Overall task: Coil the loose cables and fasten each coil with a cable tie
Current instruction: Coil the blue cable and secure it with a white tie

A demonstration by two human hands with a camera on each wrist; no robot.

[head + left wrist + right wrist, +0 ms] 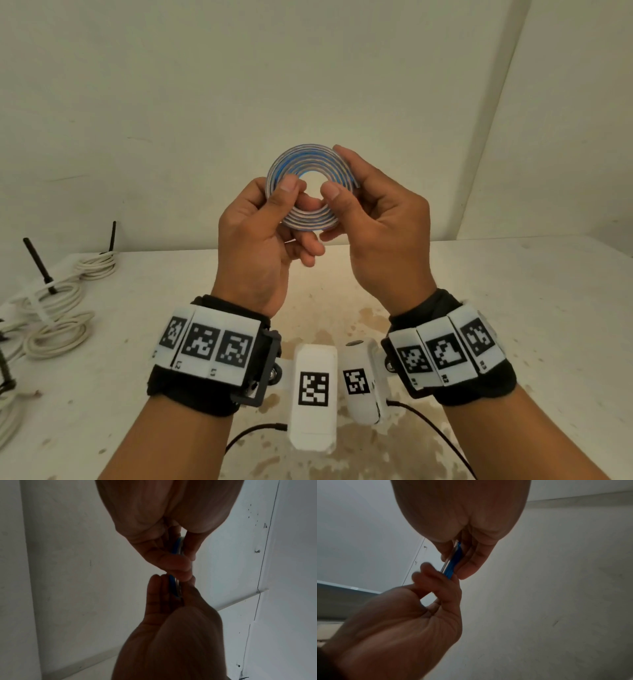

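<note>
I have both hands raised above the surface, near the middle of the head view, holding one flat coil between them. The coil is a thin ribbon-like cable wound into a tight spiral of several turns with an open centre; its face shows pale silvery bands with blue lines between them, and one cut end sticks out at about 3 o'clock on the rim. My left hand takes the coil at 8 o'clock: the thumb lies on the near face by the inner hole and the fingers curl behind, so that grip is pinching the coil. My right hand takes it at 3 to 4 o'clock, thumb on the near face, index fingertip over the rim at 1 o'clock, the other fingers curled behind; that grip is pinching the coil too. From the left wrist I see the coil edge-on as a thin blue and clear strip between fingers of both hands, and from the right wrist the coil shows a bright blue edge. At 9 o'clock on the surface lie white coils, one bound with a white tie, around black pegs.
</note>
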